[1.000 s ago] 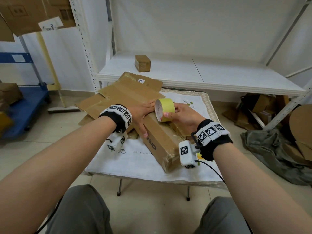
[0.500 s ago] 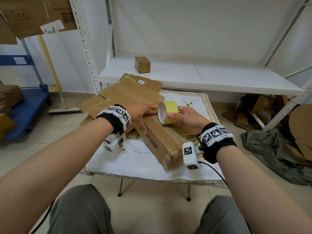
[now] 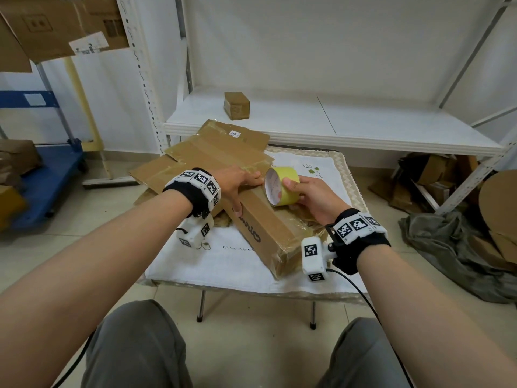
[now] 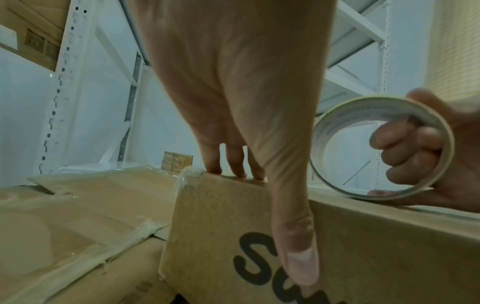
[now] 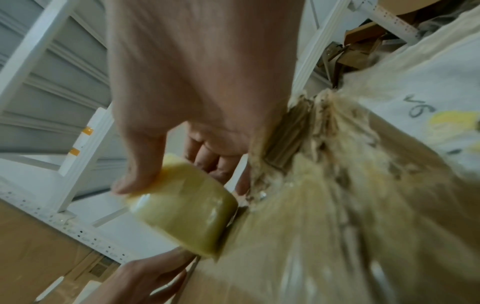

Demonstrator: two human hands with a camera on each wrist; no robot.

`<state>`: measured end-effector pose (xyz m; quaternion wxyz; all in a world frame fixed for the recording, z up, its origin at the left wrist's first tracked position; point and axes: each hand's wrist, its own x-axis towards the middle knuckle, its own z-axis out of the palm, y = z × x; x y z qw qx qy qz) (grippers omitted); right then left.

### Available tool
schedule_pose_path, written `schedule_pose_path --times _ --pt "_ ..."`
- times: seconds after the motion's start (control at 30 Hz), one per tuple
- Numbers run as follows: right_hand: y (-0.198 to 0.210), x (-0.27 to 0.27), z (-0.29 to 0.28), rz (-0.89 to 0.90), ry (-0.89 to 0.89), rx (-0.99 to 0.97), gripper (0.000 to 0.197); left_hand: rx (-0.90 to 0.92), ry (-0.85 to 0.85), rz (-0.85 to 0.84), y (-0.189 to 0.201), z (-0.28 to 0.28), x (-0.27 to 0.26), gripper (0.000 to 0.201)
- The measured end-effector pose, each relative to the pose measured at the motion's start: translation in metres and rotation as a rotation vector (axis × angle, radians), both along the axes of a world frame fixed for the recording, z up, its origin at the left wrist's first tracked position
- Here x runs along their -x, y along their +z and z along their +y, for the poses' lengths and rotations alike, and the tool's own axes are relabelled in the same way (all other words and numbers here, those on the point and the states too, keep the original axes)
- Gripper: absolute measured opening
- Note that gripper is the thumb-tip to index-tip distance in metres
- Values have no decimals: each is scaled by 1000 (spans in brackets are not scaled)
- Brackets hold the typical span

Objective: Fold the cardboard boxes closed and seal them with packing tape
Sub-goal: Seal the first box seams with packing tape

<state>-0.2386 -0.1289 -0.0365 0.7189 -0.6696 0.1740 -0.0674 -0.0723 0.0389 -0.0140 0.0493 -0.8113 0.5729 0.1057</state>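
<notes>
Two hands on box (image 3: 263,228): left hand (image 3: 237,183) flat, steadying it; right hand (image 3: 310,196) grips tape (image 3: 281,186). Risk: box skids on surface (image 3: 195,261), tape runs crooked or wrinkles.

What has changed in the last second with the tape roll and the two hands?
The right hand drew the tape roll a little toward the person along the top of the long box, with its fingers curled through the core. The left hand stayed pressed on the box's far end. The box did not move.
</notes>
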Motion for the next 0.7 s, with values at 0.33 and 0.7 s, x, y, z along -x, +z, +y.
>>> schedule_pose_path --times 0.33,0.7 --pt "1 4 0 25 -25 -42 42 -74 -8 30 0 -2 8 108" --pt "-3 7 8 -61 -82 8 43 -69 -64 77 -10 9 13 101"
